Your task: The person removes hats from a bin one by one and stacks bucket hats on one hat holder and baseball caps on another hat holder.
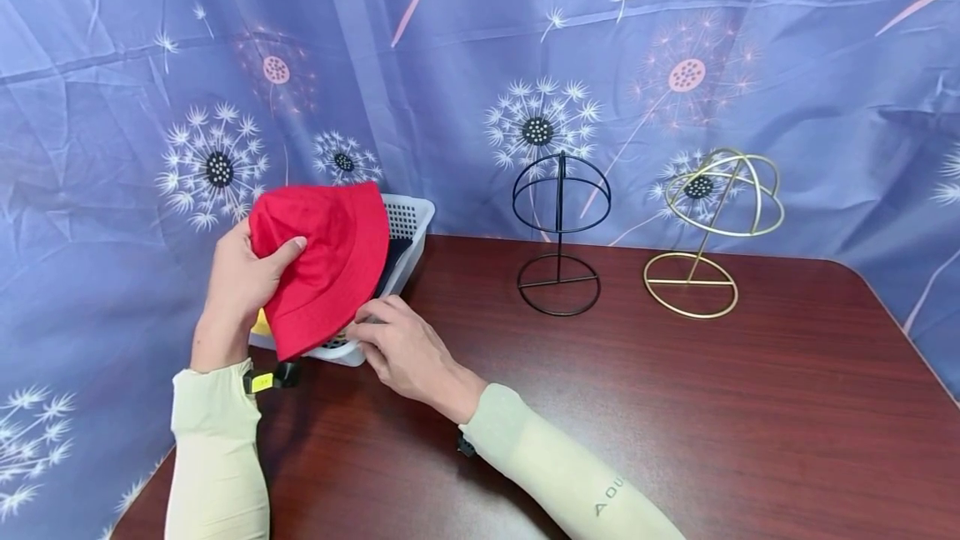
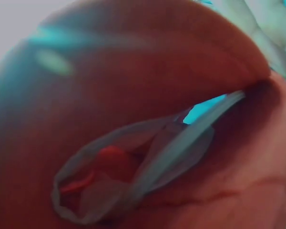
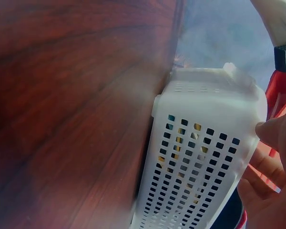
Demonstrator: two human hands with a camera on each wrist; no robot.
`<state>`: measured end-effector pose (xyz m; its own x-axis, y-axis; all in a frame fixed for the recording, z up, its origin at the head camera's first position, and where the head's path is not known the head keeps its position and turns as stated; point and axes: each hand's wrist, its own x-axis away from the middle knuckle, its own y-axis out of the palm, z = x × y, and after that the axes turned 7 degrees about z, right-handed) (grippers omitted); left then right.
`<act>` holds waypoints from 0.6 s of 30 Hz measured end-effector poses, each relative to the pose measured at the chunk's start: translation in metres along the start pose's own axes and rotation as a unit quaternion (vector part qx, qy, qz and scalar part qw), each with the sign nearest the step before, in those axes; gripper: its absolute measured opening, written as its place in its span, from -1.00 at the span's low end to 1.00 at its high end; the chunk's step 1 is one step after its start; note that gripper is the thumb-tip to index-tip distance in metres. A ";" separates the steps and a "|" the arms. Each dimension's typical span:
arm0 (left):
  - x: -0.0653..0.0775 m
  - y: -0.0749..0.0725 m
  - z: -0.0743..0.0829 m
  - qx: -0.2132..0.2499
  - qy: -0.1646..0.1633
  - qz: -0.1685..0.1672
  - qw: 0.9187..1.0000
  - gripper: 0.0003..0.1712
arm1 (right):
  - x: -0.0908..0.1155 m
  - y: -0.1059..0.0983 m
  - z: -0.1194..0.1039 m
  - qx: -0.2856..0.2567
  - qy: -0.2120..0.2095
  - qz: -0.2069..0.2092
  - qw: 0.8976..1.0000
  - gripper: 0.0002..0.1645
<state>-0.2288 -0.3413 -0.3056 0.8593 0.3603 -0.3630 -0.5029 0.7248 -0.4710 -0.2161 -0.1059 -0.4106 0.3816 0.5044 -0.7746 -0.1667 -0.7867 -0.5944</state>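
A red bucket hat (image 1: 318, 248) is gripped by my left hand (image 1: 243, 269), with the thumb pressed on its crown. The hat is tilted above a white plastic basket (image 1: 408, 211), covering much of it. My right hand (image 1: 408, 348) is at the basket's near right rim, close to the hat's brim. In the right wrist view, that hand's thumb and fingers (image 3: 271, 167) pinch the rim of the perforated basket (image 3: 195, 105). Dark navy cloth (image 1: 396, 261) and something yellow (image 1: 261, 323) show inside. The left wrist view is blurred; reddish surfaces and a pale loop (image 2: 167, 162) fill it.
A black wire hat stand (image 1: 559, 261) stands toward the back of the dark red wooden table (image 1: 675, 407). To its right is a gold wire hat stand (image 1: 701, 269), its stem leaning. A blue dandelion-print curtain (image 1: 450, 90) hangs behind the table.
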 end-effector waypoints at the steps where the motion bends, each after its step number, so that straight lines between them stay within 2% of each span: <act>1: 0.000 0.000 0.001 0.002 0.001 0.000 1.000 -0.36 | 0.000 0.000 0.000 -0.001 0.001 -0.001 1.000 -0.78; 11: 0.004 -0.002 0.016 0.020 0.009 0.012 1.000 -0.34 | 0.000 -0.002 0.001 -0.017 0.006 0.003 1.000 -0.76; 18: 0.009 -0.003 0.020 0.032 0.012 0.016 0.999 -0.36 | 0.001 0.000 0.001 -0.026 0.002 0.007 1.000 -0.77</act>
<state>-0.2173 -0.3289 -0.2915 0.8404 0.3704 -0.3956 -0.5221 0.7493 -0.4075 -0.2163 -0.1052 -0.4111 0.3838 0.4910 -0.7820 -0.1252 -0.8114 -0.5709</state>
